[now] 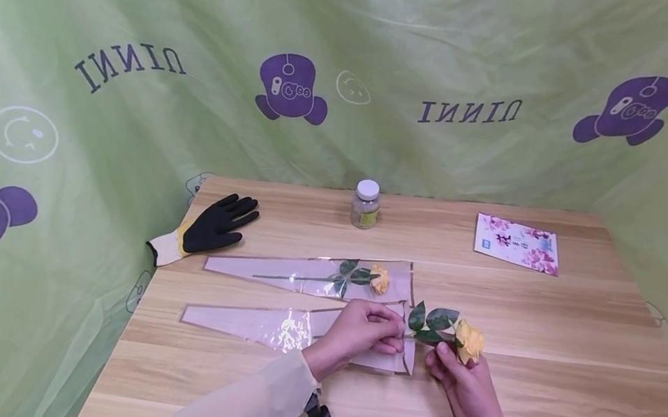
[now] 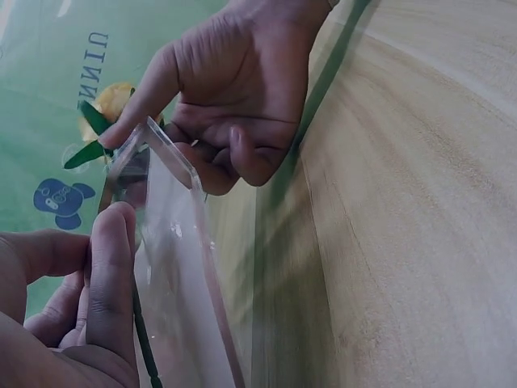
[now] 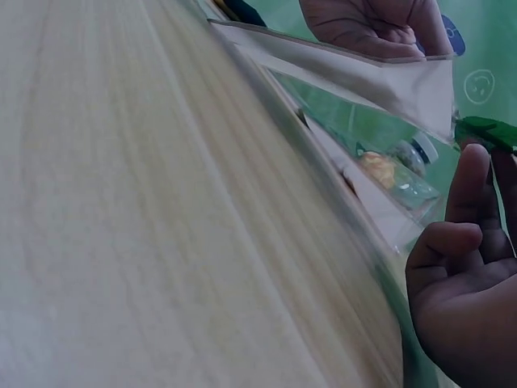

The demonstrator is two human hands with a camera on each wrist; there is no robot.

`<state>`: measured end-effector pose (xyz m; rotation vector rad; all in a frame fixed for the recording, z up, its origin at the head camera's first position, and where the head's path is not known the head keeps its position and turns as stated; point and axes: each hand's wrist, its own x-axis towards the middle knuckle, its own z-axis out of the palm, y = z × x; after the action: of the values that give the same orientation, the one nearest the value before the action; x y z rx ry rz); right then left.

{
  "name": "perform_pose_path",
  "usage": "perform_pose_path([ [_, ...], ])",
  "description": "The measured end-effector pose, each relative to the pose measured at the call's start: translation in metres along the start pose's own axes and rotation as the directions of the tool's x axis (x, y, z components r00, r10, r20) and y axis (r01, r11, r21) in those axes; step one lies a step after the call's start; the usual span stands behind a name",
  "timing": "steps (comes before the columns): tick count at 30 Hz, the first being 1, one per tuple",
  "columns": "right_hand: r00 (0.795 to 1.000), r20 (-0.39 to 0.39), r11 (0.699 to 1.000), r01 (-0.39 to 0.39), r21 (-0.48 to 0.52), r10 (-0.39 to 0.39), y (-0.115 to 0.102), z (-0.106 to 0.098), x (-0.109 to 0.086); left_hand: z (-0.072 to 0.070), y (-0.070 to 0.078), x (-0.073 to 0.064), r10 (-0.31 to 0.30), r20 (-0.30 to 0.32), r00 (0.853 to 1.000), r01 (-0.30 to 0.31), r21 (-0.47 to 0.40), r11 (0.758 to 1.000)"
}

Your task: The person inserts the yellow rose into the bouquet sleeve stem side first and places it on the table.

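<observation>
A clear, brown-edged flower sleeve lies with its wide end to the right. At that end my left hand pinches the sleeve's edge. My right hand holds a yellow artificial rose just below its bloom, between thumb and fingers. The rose's leaves are outside the opening, while its green stem runs down inside the film in the left wrist view. Behind, a second sleeve contains another yellow rose. The right wrist view shows the right fingertips by a leaf.
A black-and-white work glove lies at the table's left edge. Toward the back stand a white-capped clear jar and, farther right, a flat pink-flowered packet. Green printed cloth surrounds the wooden table.
</observation>
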<state>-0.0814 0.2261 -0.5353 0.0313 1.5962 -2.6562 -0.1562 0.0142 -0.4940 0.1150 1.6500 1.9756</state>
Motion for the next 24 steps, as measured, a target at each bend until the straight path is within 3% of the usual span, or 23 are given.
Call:
perform_pose_path([
  [5,0.998,-0.061,1.000,0.010,-0.003,-0.010,-0.002,0.000,0.005,0.000,0.001,0.000,-0.005,-0.010,1.000,0.005,-0.003,1.000],
  [9,0.998,-0.063,1.000,-0.003,-0.018,0.002,-0.002,0.000,0.007,0.000,0.002,0.001,-0.005,-0.009,1.000,0.006,0.006,1.000],
  [18,0.992,-0.088,0.975,-0.108,-0.196,0.092,-0.002,0.006,0.011,-0.001,0.004,0.002,-0.002,-0.005,1.000,0.003,0.017,1.000],
  [21,0.994,-0.040,0.972,-0.107,-0.209,0.101,-0.003,0.003,0.013,0.000,0.004,0.002,-0.003,-0.005,1.000,0.003,0.015,1.000],
  [24,0.992,0.111,0.981,-0.044,-0.189,0.066,-0.005,-0.004,0.013,0.000,0.005,0.001,-0.007,-0.007,1.000,0.007,0.009,1.000],
])
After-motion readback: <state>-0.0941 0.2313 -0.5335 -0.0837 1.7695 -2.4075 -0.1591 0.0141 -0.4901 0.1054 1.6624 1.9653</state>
